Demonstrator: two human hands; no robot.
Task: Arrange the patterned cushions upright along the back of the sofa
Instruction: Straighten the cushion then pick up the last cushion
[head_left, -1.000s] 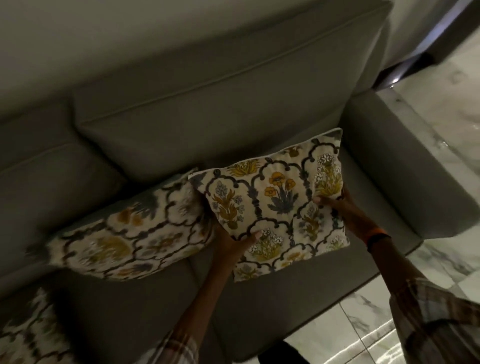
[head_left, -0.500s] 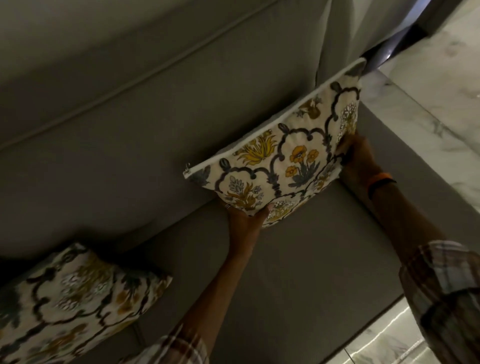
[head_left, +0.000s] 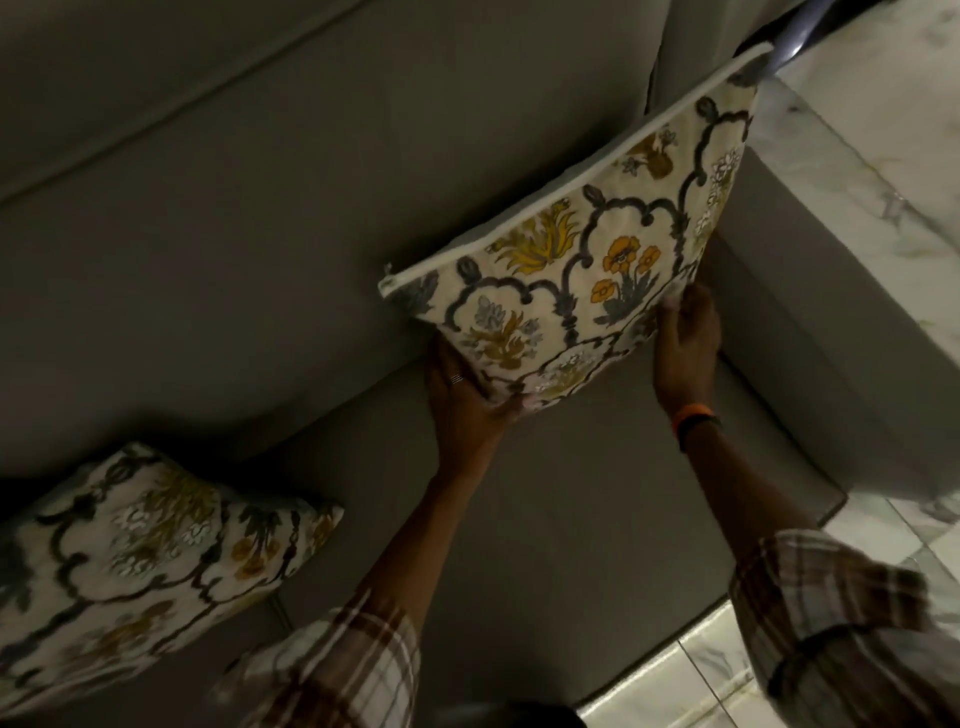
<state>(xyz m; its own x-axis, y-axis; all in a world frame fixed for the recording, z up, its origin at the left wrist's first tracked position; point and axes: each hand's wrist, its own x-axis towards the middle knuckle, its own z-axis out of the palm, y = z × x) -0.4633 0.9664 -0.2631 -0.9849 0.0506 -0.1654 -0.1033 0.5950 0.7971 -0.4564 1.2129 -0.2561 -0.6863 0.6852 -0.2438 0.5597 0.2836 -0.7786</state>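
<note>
A cream cushion with dark scrollwork and yellow and orange flowers stands on edge against the grey sofa back, near the right armrest. My left hand grips its lower left corner. My right hand presses flat against its lower right edge. A second cushion of the same pattern lies tilted on the seat at the lower left, partly cut off by the frame edge.
The grey armrest rises just right of the held cushion. Bare seat lies between the two cushions. Pale marble floor runs along the right side and front.
The held cushion has been pushed up and back against the sofa back, toward the armrest. My right hand has slid from its right edge to its lower right edge.
</note>
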